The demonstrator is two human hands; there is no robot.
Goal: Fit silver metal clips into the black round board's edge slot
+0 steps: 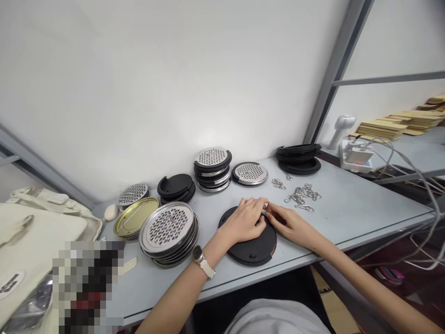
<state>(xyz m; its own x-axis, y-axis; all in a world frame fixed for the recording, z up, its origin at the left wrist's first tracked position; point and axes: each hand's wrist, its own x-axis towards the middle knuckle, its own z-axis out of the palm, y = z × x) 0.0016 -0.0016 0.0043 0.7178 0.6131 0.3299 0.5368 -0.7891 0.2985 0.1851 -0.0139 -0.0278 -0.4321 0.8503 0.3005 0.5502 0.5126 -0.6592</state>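
Note:
A black round disc (252, 248) lies on the grey table in front of me. My left hand (247, 218), with a watch at the wrist, rests over its upper part with bent fingers. Close beside it, my right hand (283, 222) has its fingers pressed together at the disc's upper right edge. The fingertips of both hands meet around a small light piece (263, 212), too small to make out. Metal hooks (303, 194) lie in a loose pile beyond my right hand.
Left of my hands stands a stack of metal grater discs (167, 228), beside gold lids (136, 217). Along the wall are stacked graters (212, 169), one grater (250, 173) and black rings (299, 160). A cream bag (41, 236) is far left, white cables (413, 162) right.

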